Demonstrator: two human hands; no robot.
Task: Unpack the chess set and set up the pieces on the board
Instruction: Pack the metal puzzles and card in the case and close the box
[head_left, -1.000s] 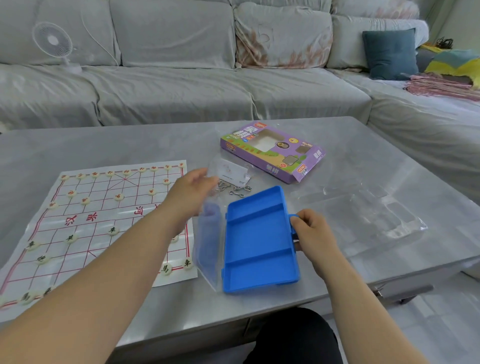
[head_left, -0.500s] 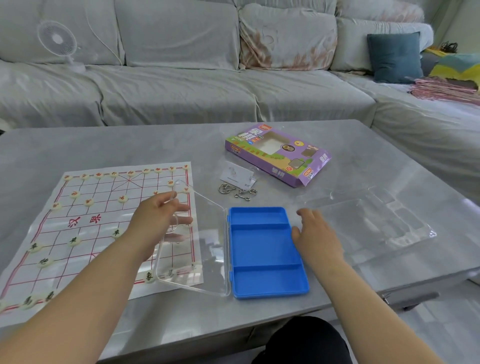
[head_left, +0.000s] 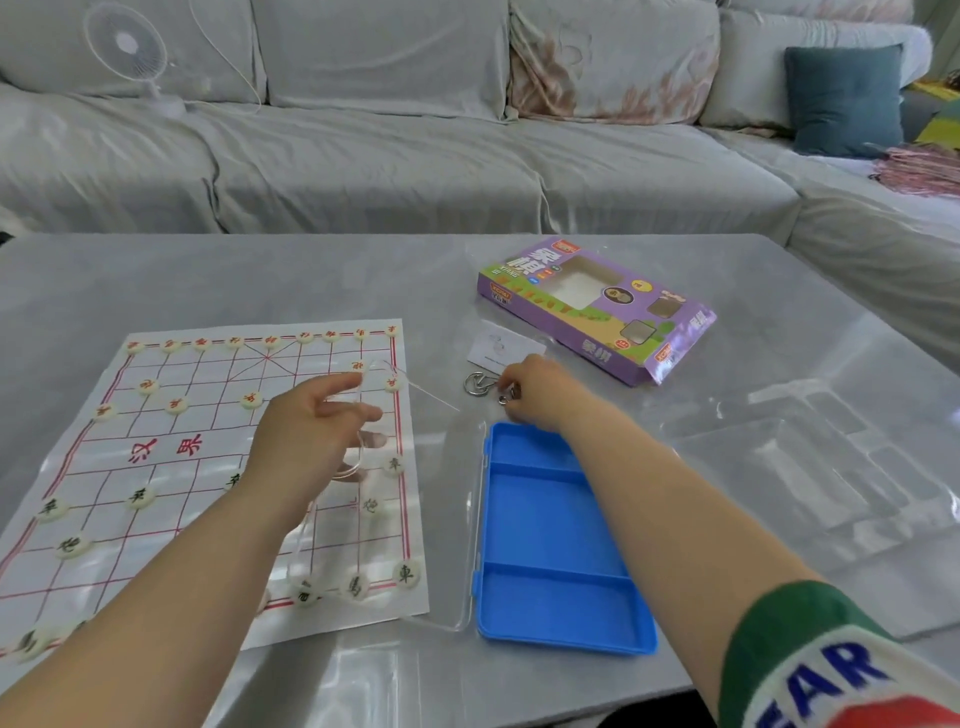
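On the grey worktop (head_left: 260, 280), the xiangqi board (head_left: 156, 457) with its pieces (head_left: 140, 497) lies at nine o'clock of the blue case (head_left: 550, 535), whose clear lid (head_left: 415, 519) the left hand (head_left: 306, 441) holds with fingers clamped on its edge, while the right hand (head_left: 540, 392) pinches the metal ring puzzles (head_left: 480, 384) at the case's twelve o'clock.

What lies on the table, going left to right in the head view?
Chess board → clear lid → blue tray → purple box → clear plastic insert.
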